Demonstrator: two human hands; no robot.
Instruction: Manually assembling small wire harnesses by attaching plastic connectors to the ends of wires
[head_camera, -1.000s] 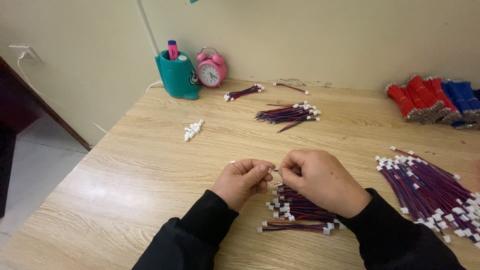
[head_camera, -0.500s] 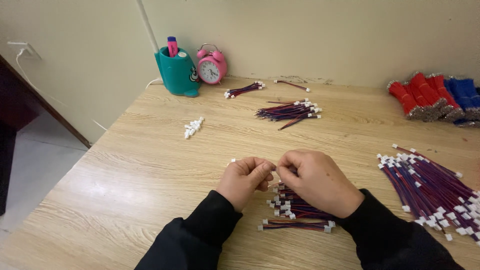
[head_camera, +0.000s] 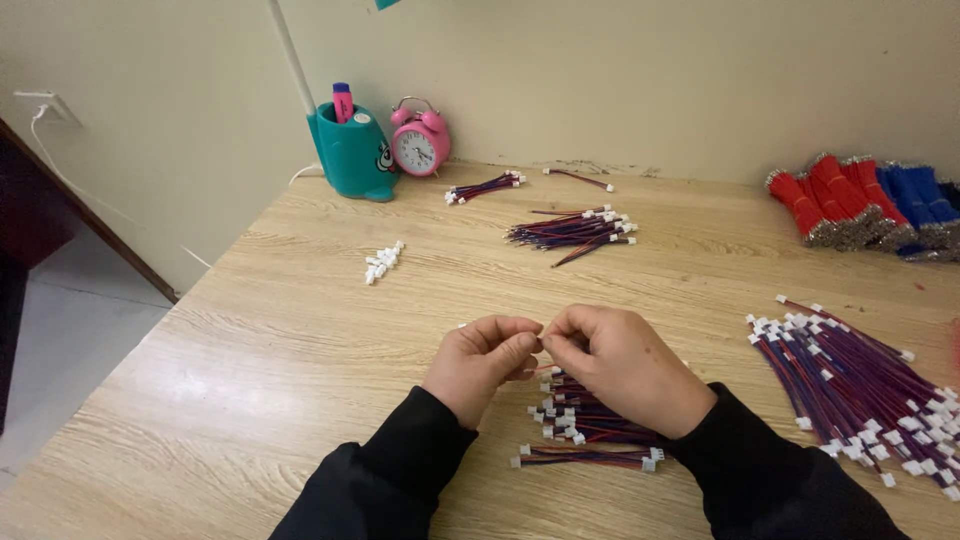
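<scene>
Wire, barely visible, sits pinched between both hands above the pile (head_camera: 590, 425) near the table's (head_camera: 270, 350) front edge; left hand (head_camera: 480, 362) and right hand (head_camera: 620, 365) are curled shut, fingertips meeting; best keep the pinch close to the wire's end; spare connectors (head_camera: 383, 262) lie well apart.

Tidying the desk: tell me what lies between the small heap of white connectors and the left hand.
Head view: only bare wooden tabletop lies between the white connectors and the left hand.

home workbench: wire bundles (head_camera: 575, 230), alarm clock (head_camera: 420, 142)
</scene>
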